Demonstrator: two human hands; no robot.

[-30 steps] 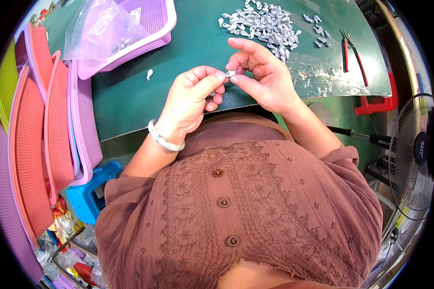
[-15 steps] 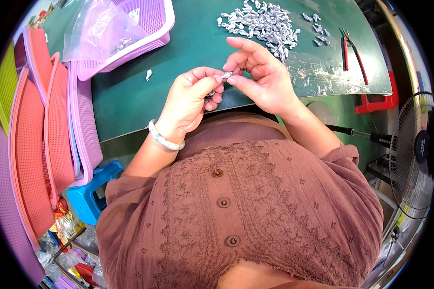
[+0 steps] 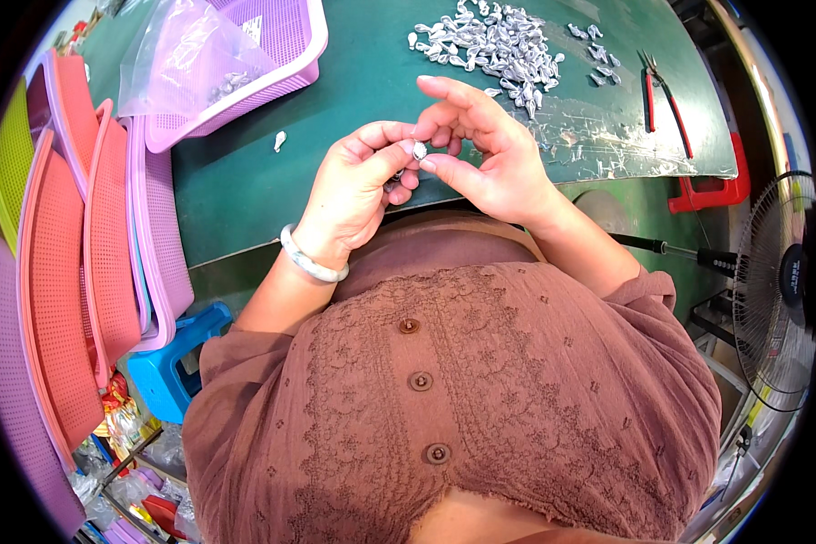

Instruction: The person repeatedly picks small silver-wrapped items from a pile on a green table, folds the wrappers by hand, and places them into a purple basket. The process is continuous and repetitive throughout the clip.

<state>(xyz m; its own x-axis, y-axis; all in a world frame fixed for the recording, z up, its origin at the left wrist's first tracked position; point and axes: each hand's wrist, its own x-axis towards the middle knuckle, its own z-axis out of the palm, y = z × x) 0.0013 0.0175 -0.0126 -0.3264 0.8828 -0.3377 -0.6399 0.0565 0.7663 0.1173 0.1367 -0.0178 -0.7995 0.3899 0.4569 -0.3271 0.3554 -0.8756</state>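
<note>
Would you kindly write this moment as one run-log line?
left hand: pinching small silvery rounded piece | right hand: close beside same piece | green tabletop: heap of silvery pieces, red-handled metal pliers

A green table (image 3: 363, 86) bears 1 lilac basket (image 3: 310, 68), red-handled pliers (image 3: 669, 111), 1 stray piece (image 3: 280, 141), 2 silvery, possibly metal heaps (image 3: 521, 63).

A reddish-brown blouse (image 3: 526, 408), its cloth lightly crinkled, spreads from the centre down to six o'clock. Three round, darker brown buttons (image 3: 420, 381) run toward six o'clock, flanked by tone-on-tone floral embroidery (image 3: 354, 381); small stitched sprigs dot the outer parts. The neckline (image 3: 494, 505) at six o'clock has a frayed edge. Loose sleeves lie at eight and three o'clock. The left hand (image 3: 349, 177) has a pale, mottled bangle (image 3: 314, 257) at its wrist, at nine o'clock.
</note>
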